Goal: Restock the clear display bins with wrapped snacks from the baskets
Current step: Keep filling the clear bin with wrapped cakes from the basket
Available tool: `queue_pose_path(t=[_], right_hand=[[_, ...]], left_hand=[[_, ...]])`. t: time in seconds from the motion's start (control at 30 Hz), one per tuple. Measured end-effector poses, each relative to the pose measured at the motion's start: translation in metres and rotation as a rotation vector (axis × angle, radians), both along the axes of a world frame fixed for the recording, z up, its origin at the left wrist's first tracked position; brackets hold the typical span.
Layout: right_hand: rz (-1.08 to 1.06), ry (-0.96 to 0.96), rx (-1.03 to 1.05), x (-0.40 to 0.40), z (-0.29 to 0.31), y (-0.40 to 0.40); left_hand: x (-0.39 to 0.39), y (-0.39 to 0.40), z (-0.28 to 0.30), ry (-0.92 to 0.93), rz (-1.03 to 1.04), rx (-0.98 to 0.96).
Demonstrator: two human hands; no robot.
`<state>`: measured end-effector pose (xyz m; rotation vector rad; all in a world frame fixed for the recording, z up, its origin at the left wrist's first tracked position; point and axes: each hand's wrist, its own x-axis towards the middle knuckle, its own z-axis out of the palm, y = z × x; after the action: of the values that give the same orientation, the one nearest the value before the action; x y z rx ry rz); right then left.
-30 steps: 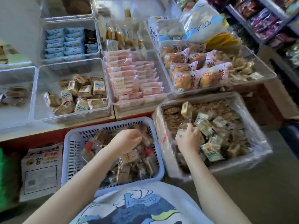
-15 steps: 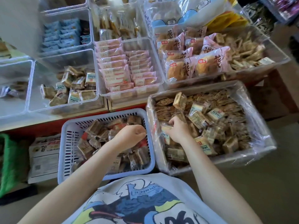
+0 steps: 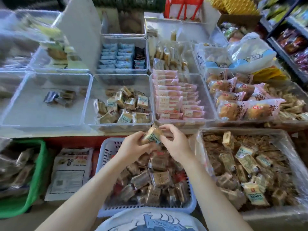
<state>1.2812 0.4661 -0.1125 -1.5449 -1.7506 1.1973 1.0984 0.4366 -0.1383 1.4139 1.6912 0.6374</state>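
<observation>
Snack (image 3: 152, 136): one wrapped square, held in the air above the far rim of the blue basket, just below the bin at 12 o'clock.
Hands: the left hand (image 3: 133, 147) and the right hand (image 3: 177, 144) are close together, both with fingers curled on the snack from opposite sides. I think two hands are used to turn it so that the label faces up.
Bin (image 3: 98, 124): clear, about half filled with the same kind of snacks, which is probably why the snack is carried toward it.
Blue basket (image 3: 106, 209): directly under the hands, full of brown wrapped pieces, kept near as the supply.
Lined crate (image 3: 283, 140): at 3 o'clock, holding many more snacks.
Left bin (image 3: 10, 110): at 10 o'clock, almost empty, only a few pieces.
Surface (image 3: 50, 134): carries the clear bins in rows, at 12 o'clock from the baskets.
</observation>
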Motion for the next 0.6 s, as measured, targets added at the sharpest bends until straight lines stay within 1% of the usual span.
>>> queue_pose_path(t=[0.07,0.13,0.17,0.23,0.3,0.4,0.43,0.5,0.57,0.6], right_hand=[[-0.024,-0.092,0.057,-0.047,-0.016,0.01],[0.068,-0.256,0.097,-0.087,-0.033,0.021],[0.13,-0.369,0.106,-0.102,-0.043,0.026],[0.241,-0.617,0.098,-0.121,-0.06,0.031],[0.301,-0.777,0.102,-0.128,-0.073,0.032],[0.316,-0.818,0.098,-0.13,-0.075,0.033],[0.328,-0.825,0.093,-0.13,-0.075,0.034],[0.352,-0.847,0.092,-0.129,-0.075,0.037],[0.355,-0.85,0.095,-0.128,-0.076,0.037],[0.359,-0.849,0.092,-0.128,-0.076,0.037]], left_hand=[[-0.051,0.002,-0.007,0.061,0.126,0.018],[-0.099,0.006,-0.012,0.074,0.274,0.035],[-0.12,0.01,-0.013,0.067,0.329,0.047],[-0.152,0.024,-0.014,0.101,0.387,0.088],[-0.175,0.041,-0.019,0.168,0.387,0.163],[-0.187,0.064,-0.03,0.211,0.295,0.279],[-0.186,0.069,-0.035,0.224,0.238,0.283],[-0.177,0.072,-0.047,0.295,0.048,0.183],[-0.167,0.068,-0.058,0.471,-0.149,0.08],[-0.164,0.065,-0.061,0.53,-0.194,0.057]])
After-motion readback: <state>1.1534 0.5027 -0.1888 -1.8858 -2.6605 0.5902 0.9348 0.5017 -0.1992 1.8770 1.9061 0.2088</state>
